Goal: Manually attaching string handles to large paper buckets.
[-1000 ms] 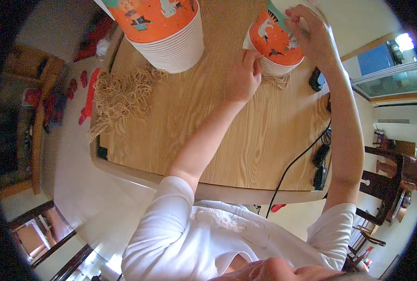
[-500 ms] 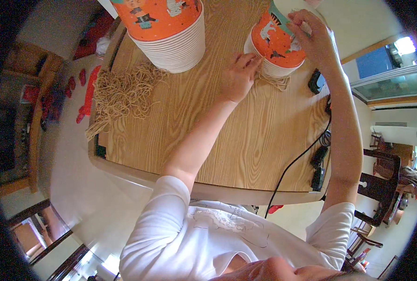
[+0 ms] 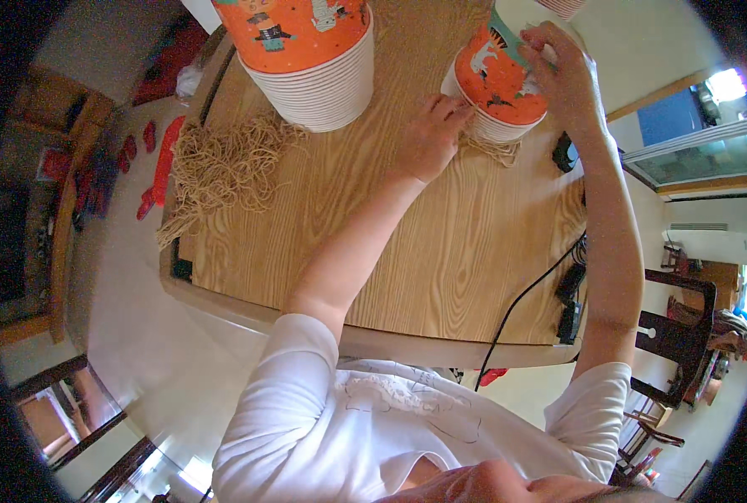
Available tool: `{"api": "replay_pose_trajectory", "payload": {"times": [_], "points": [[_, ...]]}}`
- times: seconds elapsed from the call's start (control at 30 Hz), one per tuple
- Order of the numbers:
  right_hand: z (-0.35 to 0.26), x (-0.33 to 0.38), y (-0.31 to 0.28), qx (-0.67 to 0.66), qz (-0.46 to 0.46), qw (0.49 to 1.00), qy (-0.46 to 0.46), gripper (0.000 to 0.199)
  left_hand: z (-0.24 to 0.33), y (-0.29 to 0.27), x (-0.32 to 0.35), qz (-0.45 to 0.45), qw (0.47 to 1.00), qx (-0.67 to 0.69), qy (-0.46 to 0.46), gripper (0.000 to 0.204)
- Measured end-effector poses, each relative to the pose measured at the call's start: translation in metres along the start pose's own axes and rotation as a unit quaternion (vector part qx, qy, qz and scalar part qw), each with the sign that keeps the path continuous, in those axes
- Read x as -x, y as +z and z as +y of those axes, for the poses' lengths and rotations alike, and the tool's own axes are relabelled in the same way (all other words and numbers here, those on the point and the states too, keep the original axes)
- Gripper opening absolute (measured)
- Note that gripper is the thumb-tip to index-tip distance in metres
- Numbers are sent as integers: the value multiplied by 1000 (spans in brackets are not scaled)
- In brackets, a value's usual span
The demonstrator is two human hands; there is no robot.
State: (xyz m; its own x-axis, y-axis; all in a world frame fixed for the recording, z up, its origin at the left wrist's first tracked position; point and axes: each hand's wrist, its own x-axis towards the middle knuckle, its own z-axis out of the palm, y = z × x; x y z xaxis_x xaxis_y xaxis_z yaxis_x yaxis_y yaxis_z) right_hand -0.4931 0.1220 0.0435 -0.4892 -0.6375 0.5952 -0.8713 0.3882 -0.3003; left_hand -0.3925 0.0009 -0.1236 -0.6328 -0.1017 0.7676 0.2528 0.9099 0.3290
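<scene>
A short stack of orange paper cups [image 3: 495,84] with dark and pale printed figures stands at the far right of the table, white rims at its lower end. My left hand [image 3: 430,138] is at its near left side, bent fingertips against the cups. On the opposite side, my right hand [image 3: 562,71] is closed with bent fingers near the upper part; what lies between those fingertips is hidden. Strands of tan twine [image 3: 495,149] stick out beneath the rims. Further left rises a taller stack of matching paper cups [image 3: 314,92].
A tangled heap of tan twine [image 3: 231,172] lies by the table's left edge. Along the right side are a black cable [image 3: 520,298] and small black devices [image 3: 570,285]. A dark chair [image 3: 679,335] stands right of the wooden table [image 3: 340,260].
The view has shifted slightly, moving the tall stack and heap a little rightward in the picture. Both hands stay at the short cup stack, with only small finger movements.
</scene>
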Motion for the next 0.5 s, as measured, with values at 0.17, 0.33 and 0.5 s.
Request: {"api": "replay_pose_trajectory", "payload": {"times": [0.17,0.33,0.5], "points": [[1,1,4,-25,-1,999,40,18,10,5,-7,52,989,89,-103,16],[1,0,-4,30,-49,997,49,14,19,13,-8,59,972,122,-193,15],[-8,-3,-4,52,-48,997,16,16,16,21,-7,67,966,129,-215,17]]}}
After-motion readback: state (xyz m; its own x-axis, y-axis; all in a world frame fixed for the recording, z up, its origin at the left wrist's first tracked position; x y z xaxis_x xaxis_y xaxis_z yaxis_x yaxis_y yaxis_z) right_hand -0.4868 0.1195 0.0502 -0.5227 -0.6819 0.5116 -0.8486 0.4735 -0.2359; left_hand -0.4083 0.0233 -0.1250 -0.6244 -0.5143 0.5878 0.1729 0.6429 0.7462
